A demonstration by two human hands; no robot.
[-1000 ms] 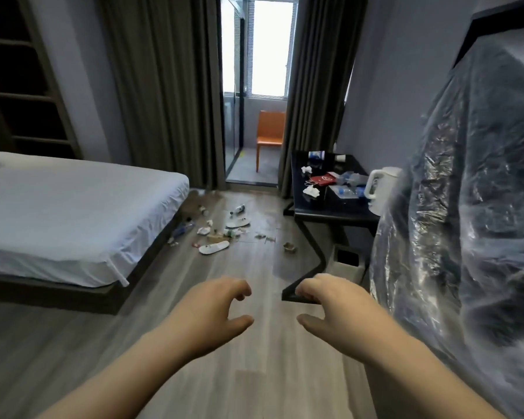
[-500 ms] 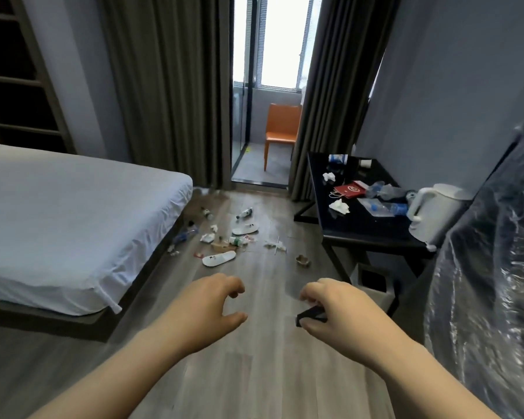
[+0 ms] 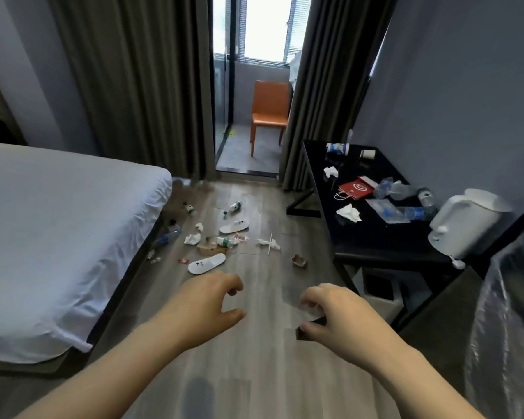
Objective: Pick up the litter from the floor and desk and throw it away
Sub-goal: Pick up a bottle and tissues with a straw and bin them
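Progress: looks like barely started. Litter is spread over the floor [image 3: 254,373] and the desk [image 3: 360,237], both hands are empty, so basically the whole job is left.
By the bed [image 3: 58,237]: a blue-label bottle [image 3: 167,237] lies on its side right against the bed base.
Mid floor: the near slipper [image 3: 206,263] lies flat, long axis running low-left to high-right. The green-label bottle [image 3: 224,241] is on its side, roughly crosswise. The thin white stick [image 3: 270,244] points almost straight away from the person.
Left hand [image 3: 208,303]: fingers loosely curled, thumb apart, holding nothing. It hovers over bare floor, short of the mess.
Right hand [image 3: 333,313]: same loose curl. The dark bit by the thumb looks like the desk's foot, not something held.
Desk: a crumpled tissue [image 3: 349,212], a red bag [image 3: 356,190] lying flat, and clear bottles [image 3: 406,213] tipped over, mostly crosswise.
Bin [image 3: 378,290]: under the desk — a short carry, probably.
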